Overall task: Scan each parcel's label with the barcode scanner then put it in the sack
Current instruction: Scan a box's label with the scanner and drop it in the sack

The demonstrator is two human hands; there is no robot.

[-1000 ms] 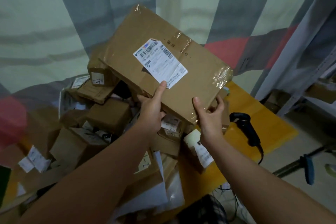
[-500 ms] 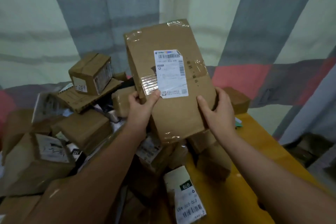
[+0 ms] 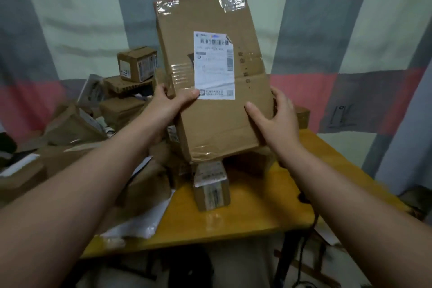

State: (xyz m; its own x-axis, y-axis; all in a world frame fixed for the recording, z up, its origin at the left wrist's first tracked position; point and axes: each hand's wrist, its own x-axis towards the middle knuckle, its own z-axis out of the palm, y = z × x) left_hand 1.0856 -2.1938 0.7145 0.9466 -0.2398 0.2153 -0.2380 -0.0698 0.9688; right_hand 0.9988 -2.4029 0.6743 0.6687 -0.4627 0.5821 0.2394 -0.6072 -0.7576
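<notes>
Currently, the left hand (image 3: 169, 104) grasps the left edge of the cardboard parcel (image 3: 217, 128), its thumb on the front face at the lower left corner of the white label (image 3: 214, 65). The right hand (image 3: 279, 117) grasps the right edge, with its thumb in front and its fingers wrapped behind. The parcel stands upright between both hands above the yellow table (image 3: 245, 215), label toward the camera; a small box (image 3: 211, 186) lies just below the hands, and a pile of parcels (image 3: 117, 112) lies left of the left hand.
</notes>
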